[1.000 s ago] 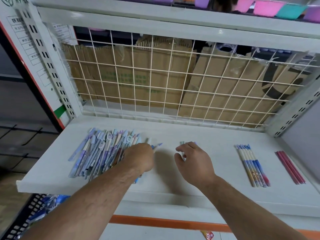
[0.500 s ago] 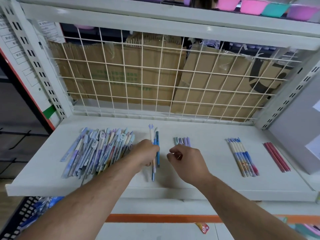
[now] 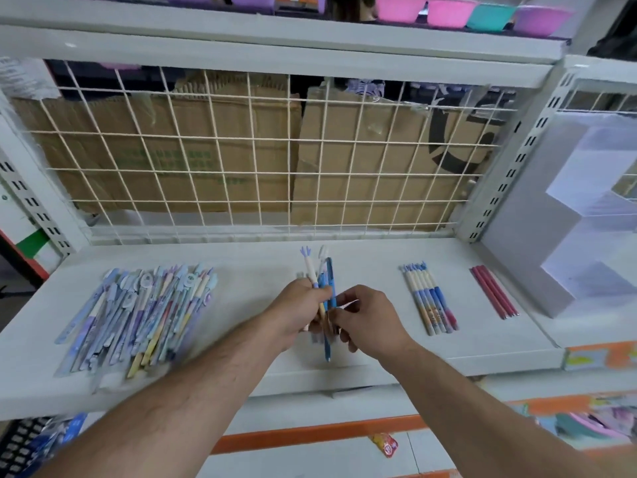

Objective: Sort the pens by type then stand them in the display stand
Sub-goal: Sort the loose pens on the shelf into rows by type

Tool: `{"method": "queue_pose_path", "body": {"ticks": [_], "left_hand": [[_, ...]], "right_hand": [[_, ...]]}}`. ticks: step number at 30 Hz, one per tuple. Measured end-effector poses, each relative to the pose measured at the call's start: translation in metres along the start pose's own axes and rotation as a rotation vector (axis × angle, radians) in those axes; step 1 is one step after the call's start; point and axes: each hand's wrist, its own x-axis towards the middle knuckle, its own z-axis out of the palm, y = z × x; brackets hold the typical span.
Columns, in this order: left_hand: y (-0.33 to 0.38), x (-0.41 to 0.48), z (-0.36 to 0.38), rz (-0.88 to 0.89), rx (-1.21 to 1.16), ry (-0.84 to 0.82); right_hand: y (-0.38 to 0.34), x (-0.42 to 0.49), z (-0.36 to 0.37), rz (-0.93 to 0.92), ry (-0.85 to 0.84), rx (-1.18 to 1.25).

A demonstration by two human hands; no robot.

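Left hand (image 3: pixel 300 310) grips a few mixed pens (image 3: pixel 325 288) upright above the shelf (image 3: pixel 241 270) so right hand (image 3: pixel 370 319), fingers pinched on one, can pull it out by type, unsorted pile (image 3: pixel 141 312) left.

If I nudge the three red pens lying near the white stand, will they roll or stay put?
The red pens look like slim, smooth round barrels with no clip visible, so they would probably roll sideways on the flat white shelf. They seem stiff and light, so a nudge likely scatters them. The stepped display stand beside them might stop rightward rolling.
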Motion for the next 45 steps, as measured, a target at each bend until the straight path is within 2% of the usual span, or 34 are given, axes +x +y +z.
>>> {"method": "queue_pose_path", "body": {"ticks": [5, 14, 21, 27, 31, 40, 42, 45], "left_hand": [[0.008, 0.011, 0.055, -0.061, 0.019, 0.014], [0.016, 0.038, 0.144, -0.031, 0.020, -0.032], [0.025, 0.050, 0.183, -0.020, 0.004, -0.024], [0.031, 0.059, 0.203, -0.031, -0.017, -0.055], [0.032, 0.066, 0.212, -0.055, -0.051, -0.040], [0.032, 0.076, 0.222, -0.038, -0.076, 0.010], [0.033, 0.076, 0.224, -0.034, -0.092, 0.004], [0.035, 0.079, 0.228, -0.024, -0.099, 0.009]], "right_hand": [[0.029, 0.001, -0.053, 0.034, 0.111, -0.108], [0.086, 0.019, -0.167, 0.060, 0.339, -0.424], [0.121, 0.049, -0.214, 0.053, 0.353, -0.765], [0.135, 0.061, -0.231, -0.091, 0.340, -0.975], [0.136, 0.065, -0.234, -0.120, 0.352, -1.062], [0.130, 0.062, -0.241, -0.138, 0.373, -1.013], [0.122, 0.057, -0.236, -0.194, 0.325, -0.805], [0.106, 0.050, -0.229, -0.184, 0.143, -0.333]]}}
